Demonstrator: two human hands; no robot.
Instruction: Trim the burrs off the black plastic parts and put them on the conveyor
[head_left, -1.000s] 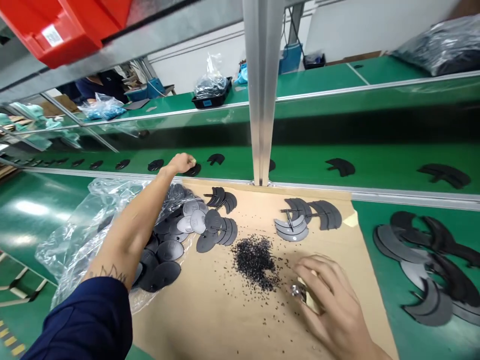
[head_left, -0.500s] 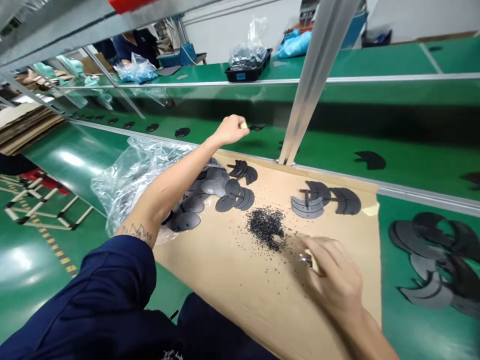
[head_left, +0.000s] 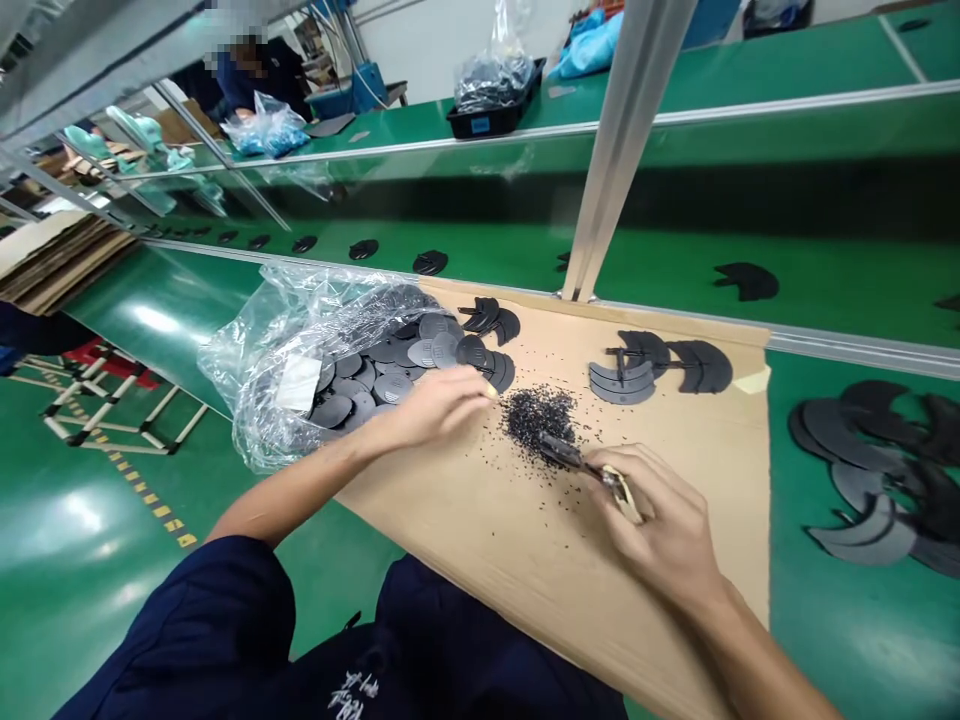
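My left hand [head_left: 439,402] hovers low over the cardboard sheet [head_left: 480,520], fingers curled, fingertips at the edge of a stack of black half-round plastic parts [head_left: 491,365]; whether it holds anything is hidden. My right hand [head_left: 660,520] grips a small cutting tool [head_left: 581,463] whose dark jaws point into a pile of black plastic crumbs [head_left: 540,412]. A clear bag [head_left: 300,370] spilling black round discs [head_left: 382,375] lies just left of my left hand.
Trimmed black parts [head_left: 656,367] lie at the sheet's far edge, more scrap pieces [head_left: 877,470] on the green table at right. Single black parts [head_left: 430,262] ride the green conveyor beyond. An aluminium post [head_left: 622,150] rises at the sheet's back edge. Another person [head_left: 255,75] sits far left.
My left hand has come back from the conveyor to the stack beside the crumb pile. My right hand has raised the tool, its jaws now reaching into the crumbs.
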